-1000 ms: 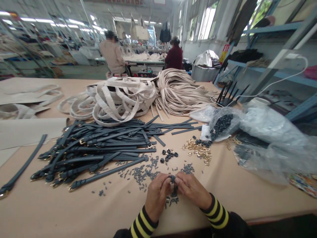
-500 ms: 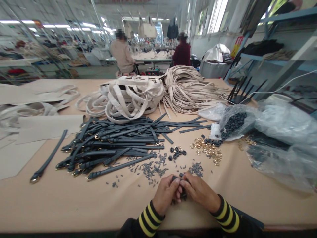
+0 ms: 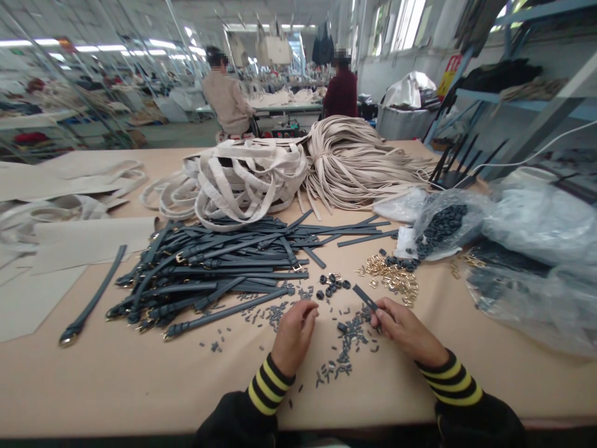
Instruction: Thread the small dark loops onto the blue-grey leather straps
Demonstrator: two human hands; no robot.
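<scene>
My right hand pinches a short dark strap piece with a slot cut in it, angled up and left over the table. My left hand is apart from it, fingers loosely curved, thumb separate, nothing visible in its grasp. Small grey slips lie scattered between the hands, with a dark loop among them. More grey slips spread behind my left hand. Several dark rolled loops sit just beyond, and gold buckles are heaped past my right hand.
Dark buckled straps are piled at left centre, one single strap lying apart. Behind are pale looped strips and a tied bundle. Clear plastic bags cover the right side. Two people stand beyond the table.
My hands were together on dark pieces and have now moved apart. The slotted strap piece now shows in my right hand. Grey slips once covered by the hands lie exposed.
</scene>
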